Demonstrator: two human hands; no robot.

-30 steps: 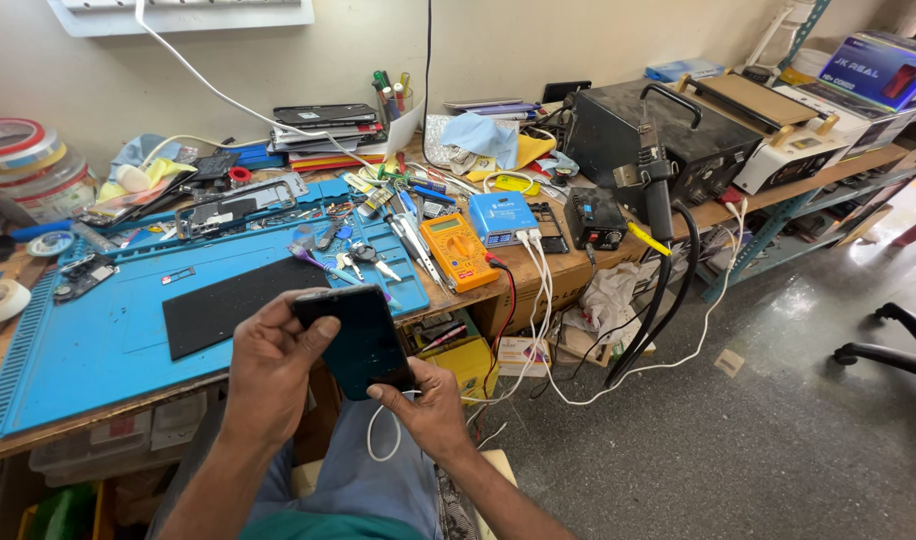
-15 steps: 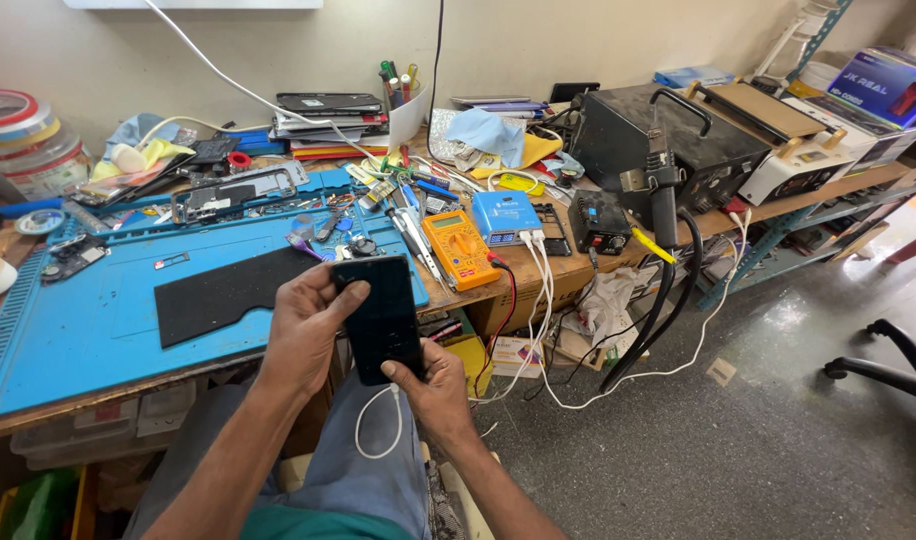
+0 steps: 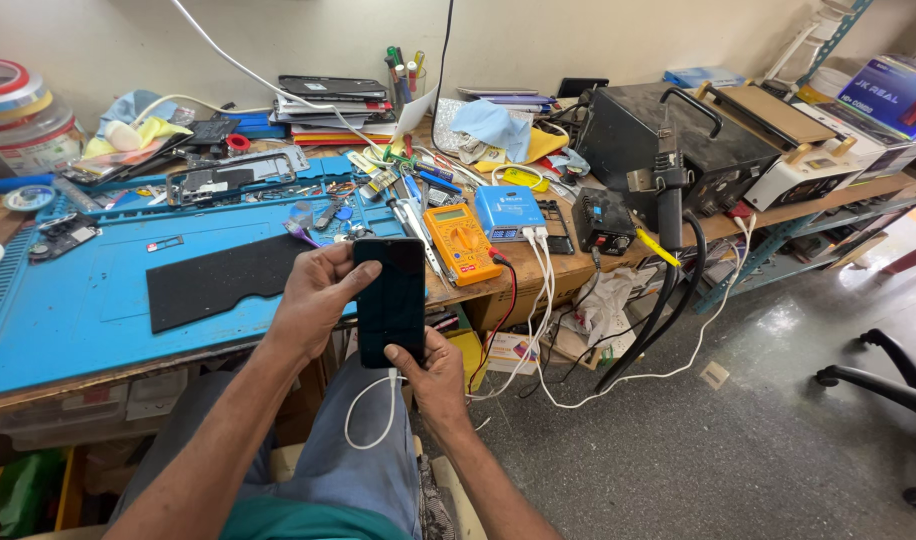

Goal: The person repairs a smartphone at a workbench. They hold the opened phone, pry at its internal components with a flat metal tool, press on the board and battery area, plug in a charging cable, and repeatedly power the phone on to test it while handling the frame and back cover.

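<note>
A cluttered workbench (image 3: 538, 275) fills the frame, its blue work mat (image 3: 88, 300) running to the front edge with a black foam pad (image 3: 218, 285) lying on it. A black power unit (image 3: 668, 145) sits toward the bench's right end, and an orange multimeter (image 3: 461, 243) and a small blue box (image 3: 508, 210) rest near the front edge. Just off that front edge, over the lap, a person holds a dark phone (image 3: 390, 300) upright, screen blank. The left hand (image 3: 313, 300) wraps its fingers around the phone's left side; the right hand (image 3: 433, 375) pinches the bottom end, where a white cable (image 3: 373, 415) loops down. The phone hangs over the lap and hard floor, so a slipped grip or a tug on the cable could likely drop it. Compared with a second ago, the phone stands more upright and slightly farther right.
</note>
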